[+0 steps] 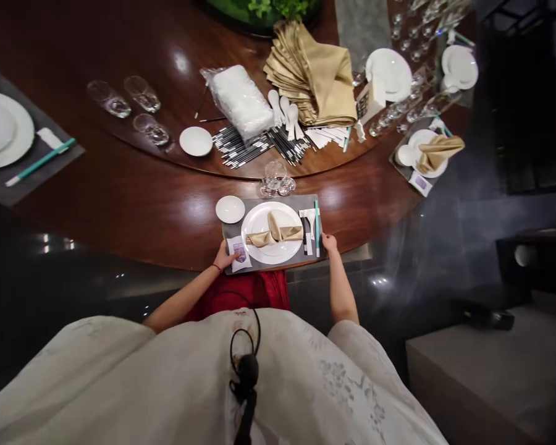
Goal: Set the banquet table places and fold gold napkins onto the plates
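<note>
The napkin [274,230] is gold, the plate [259,222] white, the placemat [234,230] grey.

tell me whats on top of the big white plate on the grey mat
A folded gold napkin lies across the plate, which is otherwise bare; the part beneath the napkin is covered.

The dark reddish-brown wooden table [120,210] has a glossy varnished finish, while the grey rectangular mat [230,232] on it looks matt. The round white porcelain plate [264,252] shines smooth beneath the gold satin-sheen cloth napkin [274,233].

Bare arms [185,296] forward, left hand [225,256] and right hand [330,243] well apart
</note>
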### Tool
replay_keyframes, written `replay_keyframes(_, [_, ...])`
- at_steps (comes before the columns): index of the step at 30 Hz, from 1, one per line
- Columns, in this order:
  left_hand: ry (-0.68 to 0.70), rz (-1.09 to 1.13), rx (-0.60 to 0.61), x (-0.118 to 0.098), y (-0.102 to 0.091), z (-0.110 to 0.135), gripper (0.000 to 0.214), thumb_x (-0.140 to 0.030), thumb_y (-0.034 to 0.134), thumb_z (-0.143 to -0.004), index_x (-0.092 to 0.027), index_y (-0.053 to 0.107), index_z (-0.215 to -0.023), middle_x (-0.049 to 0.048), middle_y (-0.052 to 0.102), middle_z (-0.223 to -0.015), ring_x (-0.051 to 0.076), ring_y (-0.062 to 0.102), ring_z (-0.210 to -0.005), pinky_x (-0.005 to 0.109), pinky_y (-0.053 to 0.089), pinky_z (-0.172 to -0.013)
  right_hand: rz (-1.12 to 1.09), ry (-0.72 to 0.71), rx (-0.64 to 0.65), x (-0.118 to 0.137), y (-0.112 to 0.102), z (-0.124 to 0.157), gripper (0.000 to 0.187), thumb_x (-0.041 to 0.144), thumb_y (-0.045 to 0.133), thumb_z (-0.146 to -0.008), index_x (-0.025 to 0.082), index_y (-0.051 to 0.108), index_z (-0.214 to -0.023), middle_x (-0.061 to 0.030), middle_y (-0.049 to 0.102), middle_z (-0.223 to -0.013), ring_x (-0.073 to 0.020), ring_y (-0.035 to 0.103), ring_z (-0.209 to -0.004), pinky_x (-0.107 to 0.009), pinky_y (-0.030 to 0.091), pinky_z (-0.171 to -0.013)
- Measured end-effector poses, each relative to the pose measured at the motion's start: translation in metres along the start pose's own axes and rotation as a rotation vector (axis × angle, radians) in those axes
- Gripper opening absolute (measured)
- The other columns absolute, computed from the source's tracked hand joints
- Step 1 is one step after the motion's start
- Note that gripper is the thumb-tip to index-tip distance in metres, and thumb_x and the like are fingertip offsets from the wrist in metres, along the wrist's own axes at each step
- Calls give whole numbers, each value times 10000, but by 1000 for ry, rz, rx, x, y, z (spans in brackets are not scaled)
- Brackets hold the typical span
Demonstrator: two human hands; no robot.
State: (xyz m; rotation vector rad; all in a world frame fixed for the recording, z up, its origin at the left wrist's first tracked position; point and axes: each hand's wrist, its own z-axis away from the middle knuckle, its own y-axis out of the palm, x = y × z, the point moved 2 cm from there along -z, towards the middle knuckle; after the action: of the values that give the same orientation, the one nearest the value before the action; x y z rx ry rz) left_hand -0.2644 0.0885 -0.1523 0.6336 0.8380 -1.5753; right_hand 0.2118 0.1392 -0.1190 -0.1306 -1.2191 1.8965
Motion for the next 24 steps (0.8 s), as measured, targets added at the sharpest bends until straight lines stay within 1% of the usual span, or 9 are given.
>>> replay_keyframes(2, [7, 26, 4, -3, -3, -1, 883, -202, 833, -562, -165, 437, -1350, 173, 600, -1337, 301, 580, -1256, 495, 403, -1126, -1, -64, 81, -3, -5, -6, 322, 392, 509, -833, 200, 530, -575, -48, 605, -600, -196, 586, -648, -266, 435, -656])
replay_keyframes(5, [43, 27, -37, -8, -16, -5, 934, -213, 844, -541, -171, 451, -1387, 167, 548, -1421, 295, 503, -1346, 479, 327, -1182, 43, -173, 149, -8, -5, -2, 362, 406, 554, -793, 225, 431, -505, 0, 537, -529, -157, 508, -569, -245, 378, -612])
replay_keyframes(6, [57, 27, -38, -9, -23, -8, 958, -224, 850, -534, -165, 449, -1402, 170, 536, -1435, 297, 486, -1362, 479, 313, -1190, 66, -207, 165, -9, -2, 4, 371, 407, 560, -788, 230, 408, -499, 6, 521, -518, -153, 490, -558, -243, 363, -603])
replay_keyframes(8, [79, 26, 4, -13, -39, -15, 1013, -256, 862, -515, -141, 439, -1428, 186, 526, -1443, 309, 481, -1366, 485, 311, -1188, 106, -259, 192, -11, 7, 20, 383, 417, 552, -791, 236, 383, -499, 11, 507, -512, -151, 473, -552, -239, 346, -589])
replay_keyframes(11, [118, 21, 73, -16, -66, -29, 1071, -310, 873, -495, -94, 425, -1444, 221, 489, -1469, 324, 460, -1383, 482, 302, -1189, 124, -277, 181, -11, 25, 49, 395, 449, 517, -810, 241, 364, -512, 1, 525, -533, -156, 475, -559, -237, 350, -588])
replay_keyframes(14, [133, 14, 89, -17, -98, -40, 1089, -324, 886, -482, -73, 431, -1439, 240, 475, -1475, 329, 422, -1410, 494, 292, -1189, 121, -296, 159, -4, 47, 74, 396, 476, 477, -830, 244, 360, -532, -16, 559, -567, -164, 492, -578, -241, 373, -603])
replay_keyframes(17, [130, 7, 88, -18, -134, -46, 1054, -304, 901, -469, -87, 474, -1408, 228, 523, -1432, 324, 441, -1395, 515, 302, -1177, 106, -324, 179, 12, 72, 93, 378, 481, 446, -842, 243, 378, -557, -28, 583, -597, -173, 508, -595, -246, 383, -610])
replay_keyframes(21, [158, -3, 79, -20, -190, -56, 989, -289, 902, -478, -114, 523, -1375, 200, 539, -1425, 328, 472, -1372, 503, 317, -1178, 112, -318, 218, 47, 106, 116, 349, 479, 455, -842, 238, 452, -589, -45, 619, -638, -194, 557, -625, -251, 389, -600])
replay_keyframes(24, [157, -3, 103, -20, -232, -66, 1017, -297, 909, -475, -113, 513, -1393, 203, 523, -1443, 347, 490, -1353, 490, 341, -1172, 130, -299, 237, 80, 128, 133, 329, 455, 464, -845, 236, 504, -603, -53, 639, -655, -210, 595, -643, -257, 400, -599])
